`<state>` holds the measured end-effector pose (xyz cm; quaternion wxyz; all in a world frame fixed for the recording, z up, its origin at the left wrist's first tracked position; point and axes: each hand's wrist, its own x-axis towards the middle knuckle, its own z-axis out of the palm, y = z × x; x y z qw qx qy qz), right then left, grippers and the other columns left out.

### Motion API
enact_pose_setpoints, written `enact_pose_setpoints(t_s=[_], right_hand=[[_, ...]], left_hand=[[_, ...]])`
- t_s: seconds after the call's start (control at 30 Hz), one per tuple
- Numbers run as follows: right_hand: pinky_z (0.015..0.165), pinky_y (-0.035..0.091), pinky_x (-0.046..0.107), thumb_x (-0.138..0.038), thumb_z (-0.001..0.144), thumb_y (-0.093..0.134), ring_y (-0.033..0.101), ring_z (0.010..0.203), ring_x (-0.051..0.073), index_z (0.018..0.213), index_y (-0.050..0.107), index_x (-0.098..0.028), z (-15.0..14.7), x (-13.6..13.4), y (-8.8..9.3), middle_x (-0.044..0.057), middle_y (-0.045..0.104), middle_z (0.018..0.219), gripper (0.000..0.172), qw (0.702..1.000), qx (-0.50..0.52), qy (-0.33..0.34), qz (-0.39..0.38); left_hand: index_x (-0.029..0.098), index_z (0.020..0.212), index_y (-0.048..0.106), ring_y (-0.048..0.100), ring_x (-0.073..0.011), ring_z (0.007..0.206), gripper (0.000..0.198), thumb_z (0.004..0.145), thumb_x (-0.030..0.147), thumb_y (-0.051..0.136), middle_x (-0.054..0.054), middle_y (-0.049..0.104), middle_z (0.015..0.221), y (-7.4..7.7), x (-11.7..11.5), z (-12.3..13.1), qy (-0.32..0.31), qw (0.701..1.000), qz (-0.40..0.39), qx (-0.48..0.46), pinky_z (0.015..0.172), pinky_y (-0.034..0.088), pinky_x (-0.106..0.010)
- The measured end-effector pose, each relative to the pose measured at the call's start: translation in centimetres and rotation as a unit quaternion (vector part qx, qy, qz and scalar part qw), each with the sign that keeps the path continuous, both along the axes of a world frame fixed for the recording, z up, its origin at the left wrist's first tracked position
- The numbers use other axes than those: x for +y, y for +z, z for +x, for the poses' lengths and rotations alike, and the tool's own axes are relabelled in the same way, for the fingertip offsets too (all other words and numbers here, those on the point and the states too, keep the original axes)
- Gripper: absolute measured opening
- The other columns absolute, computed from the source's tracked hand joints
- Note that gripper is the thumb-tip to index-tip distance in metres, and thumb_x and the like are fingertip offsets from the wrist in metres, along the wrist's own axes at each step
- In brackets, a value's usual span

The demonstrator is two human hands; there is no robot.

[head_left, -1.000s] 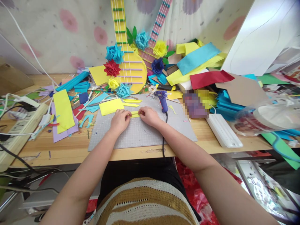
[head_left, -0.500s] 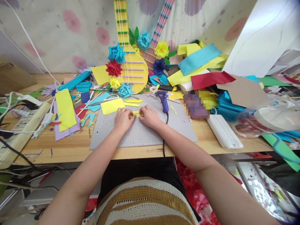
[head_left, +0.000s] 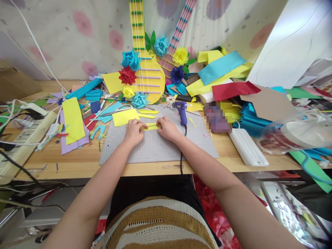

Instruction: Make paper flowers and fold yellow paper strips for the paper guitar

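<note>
A narrow folded strip of yellow paper lies on the grey cutting mat between my hands. My left hand has its fingers closed on the strip's left end. At the right end, my right hand grips it with bent fingers. A wider yellow sheet lies just beyond my left hand, and thin yellow strips rest past the folded one. The blue hot glue gun stands to the right of my right hand, its cord running toward the table's front edge.
A yellow paper guitar with paper flowers leans at the back. Scissors lie behind the yellow sheet. Coloured paper is heaped at the back right. A power strip lies left, a white device right.
My hands have moved slightly apart along the yellow strip, so more of it shows between them. The view has shifted slightly.
</note>
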<state>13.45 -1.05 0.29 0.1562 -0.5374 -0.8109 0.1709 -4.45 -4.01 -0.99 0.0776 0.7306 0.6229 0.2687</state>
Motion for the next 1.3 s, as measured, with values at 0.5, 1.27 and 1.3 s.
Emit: enact_pose_setpoints(t_s=[0.5,1.27,1.3], right_hand=[[0.093,0.035,0.033,-0.034,0.081,0.054,0.046,0.103,0.021,0.094,0.062,-0.019,0.9,1.8,-1.1,0.007,0.056,0.098,0.022,0.997,0.060,-0.009,0.044],[0.079,0.040,0.030,-0.012,0.071,0.054,0.051,0.081,0.016,0.075,0.061,-0.018,1.1,1.9,-1.3,0.003,0.058,0.080,0.010,0.979,0.165,0.112,0.036],[0.079,0.040,0.030,-0.011,0.070,0.054,0.051,0.082,0.016,0.075,0.061,-0.018,1.1,1.9,-1.2,0.003,0.058,0.081,0.011,0.979,0.161,0.120,0.038]], left_hand=[[0.022,0.089,0.067,0.047,-0.0279,0.103,0.018,0.076,0.033,0.061,-0.008,0.058,0.098,-0.1,1.4,0.6,0.069,0.997,-0.013,-0.029,0.092,0.036,-0.041],[0.021,0.072,0.061,0.054,-0.0203,0.092,0.004,0.070,0.017,0.061,-0.002,0.063,0.086,0.8,0.8,-0.1,0.017,0.998,-0.039,-0.043,0.088,0.035,-0.037],[0.021,0.072,0.061,0.054,-0.0202,0.091,0.005,0.070,0.017,0.060,-0.002,0.063,0.085,0.8,0.7,-0.1,0.011,0.998,-0.035,-0.044,0.087,0.035,-0.037]])
